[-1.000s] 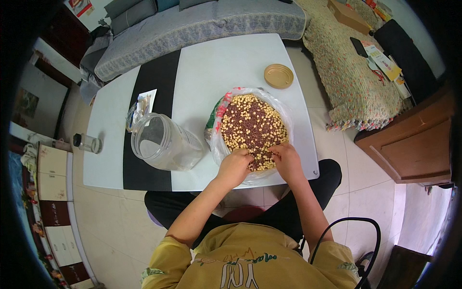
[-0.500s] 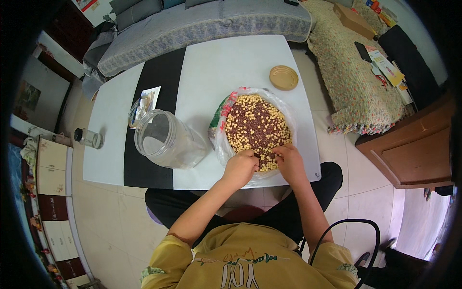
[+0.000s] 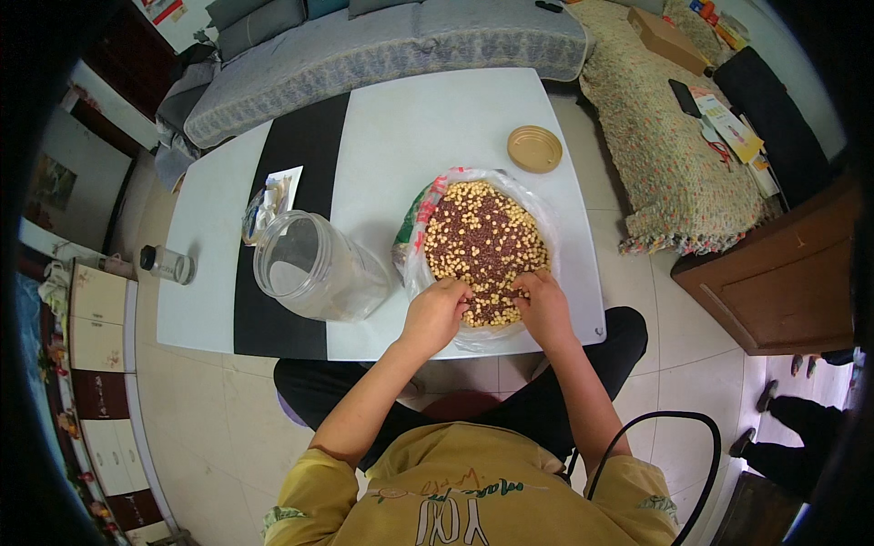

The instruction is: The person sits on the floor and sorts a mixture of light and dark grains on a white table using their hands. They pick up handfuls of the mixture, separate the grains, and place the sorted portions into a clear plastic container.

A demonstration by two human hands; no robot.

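Living room, tiled floor. A grey patterned sofa (image 3: 382,55) stands beyond the surface (image 3: 428,109), which is white with a black band across it. At the right edge I see a second person's dark-trousered legs (image 3: 801,423).

Location: a broad, roughly round bed of mixed yellow kernels and small dark reddish grains (image 3: 482,232) lies in an open clear plastic bag (image 3: 543,205) with red print, near the edge closest to the wearer. Whether a basin supports the bag from below, I cannot tell.

Hands: left hand (image 3: 437,314) and right hand (image 3: 542,305) face each other over the near part of the bed, fingers curled in, thumbs near forefingers, tips at the grains. Neither is spread open; whether either pinches a kernel, I cannot tell.

To the left: a wide-mouthed clear jar (image 3: 350,282), seemingly empty, tilted in my fisheye view. A tan round lid (image 3: 534,148) lies beyond the bag, apart from it.

Handling estimate: single pieces light, hard, smooth, apt to roll; best taken by fingertip pinch. The full load is probably heavy and shifting, the film limp and tearable; I would lift from beneath, gathering the rim on both sides.
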